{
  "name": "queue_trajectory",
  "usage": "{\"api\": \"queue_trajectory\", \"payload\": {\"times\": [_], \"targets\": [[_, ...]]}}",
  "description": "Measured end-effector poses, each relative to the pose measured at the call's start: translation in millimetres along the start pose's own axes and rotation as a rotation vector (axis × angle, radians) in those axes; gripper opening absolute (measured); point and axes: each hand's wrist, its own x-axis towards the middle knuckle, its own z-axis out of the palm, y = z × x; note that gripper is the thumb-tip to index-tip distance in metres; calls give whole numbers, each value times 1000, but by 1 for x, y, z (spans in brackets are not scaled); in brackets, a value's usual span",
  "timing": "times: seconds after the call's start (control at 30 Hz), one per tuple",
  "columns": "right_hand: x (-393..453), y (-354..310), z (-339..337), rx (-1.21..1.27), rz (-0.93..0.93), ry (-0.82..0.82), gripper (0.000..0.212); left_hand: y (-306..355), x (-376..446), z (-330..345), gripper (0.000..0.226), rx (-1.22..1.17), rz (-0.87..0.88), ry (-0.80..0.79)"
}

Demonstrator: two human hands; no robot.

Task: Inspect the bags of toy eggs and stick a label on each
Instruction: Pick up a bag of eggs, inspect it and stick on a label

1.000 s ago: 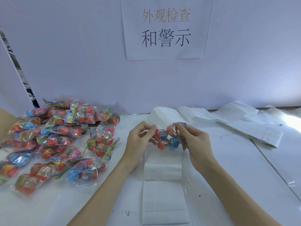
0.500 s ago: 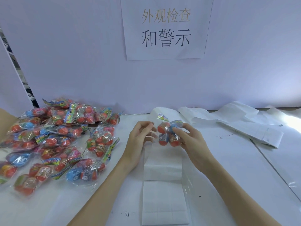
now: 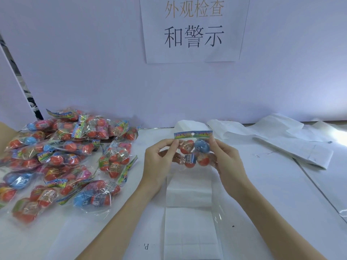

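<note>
Holding one bag of toy eggs upright above the counter, the left hand and right hand each pinch a top corner in a closed grip, apparently inspecting it; next likely comes peeling a label from the label sheet below.

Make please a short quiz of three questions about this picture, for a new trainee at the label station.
1. True or false: both hands hold one bag of toy eggs up above the table.
2. Where does the pile of bags lie: A) on the person's left, B) on the person's right, C) behind the paper sign?
3. What lies on the table right below the held bag?

Key
1. True: the left hand and the right hand pinch the bag at its two upper corners, its printed header on top.
2. A.
3. The white label sheets.
</note>
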Motion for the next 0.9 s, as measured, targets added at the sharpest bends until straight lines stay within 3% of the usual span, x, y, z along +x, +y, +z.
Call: {"api": "queue_trajectory", "payload": {"times": [0.2,0.5,0.67,0.77,0.9], "targets": [[0,0,1,-72,-8,22,20,3,1,-1,13,-29,0,4],[4,0,-2,15,47,-59,26,-2,2,-2,16,-162,-14,3],[4,-2,-4,-125,8,-135,12,7,5,-3,54,-274,-216,-126],[1,-1,0,-203,-24,-132,21,1,4,-5,35,-124,-123,-130],[0,-3,-3,-76,-31,-54,34,-2,5,-3,27,-74,-63,-59]]}}
